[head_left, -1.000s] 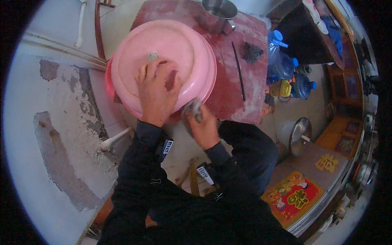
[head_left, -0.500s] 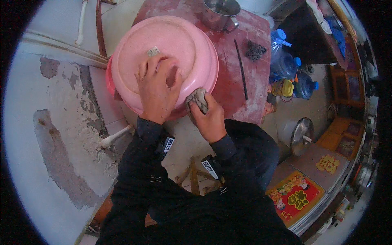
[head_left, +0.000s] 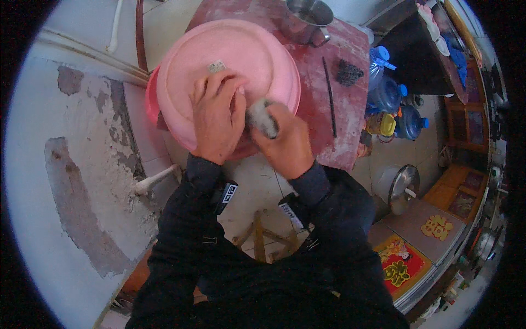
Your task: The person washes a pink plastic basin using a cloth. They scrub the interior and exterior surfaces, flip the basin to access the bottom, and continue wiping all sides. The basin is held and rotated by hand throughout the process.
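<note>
A pink plastic basin [head_left: 241, 46] lies upside down on a worn red table, with a small pale label on its base. My left hand [head_left: 218, 118] rests on that base, its fingers somewhat bent, a little apart and holding nothing. Bunched in my closed right hand [head_left: 286, 141] is a grey rag [head_left: 261, 118], pressed against the basin's near right side. The rag is slightly smeared by motion. Part of the basin's near rim is hidden behind my hands.
The red table [head_left: 309, 71] also bears a metal mug [head_left: 307, 27], a thin dark stick [head_left: 329, 96] and a dark scouring pad [head_left: 348, 73]. Blue water bottles [head_left: 386, 93] stand beyond its right edge. A peeling wall [head_left: 93, 181] is on the left.
My right hand has moved the rag up the basin's side, closer to my left hand. The left hand's fingers now lie flatter on the base. The whole view has shifted slightly.
</note>
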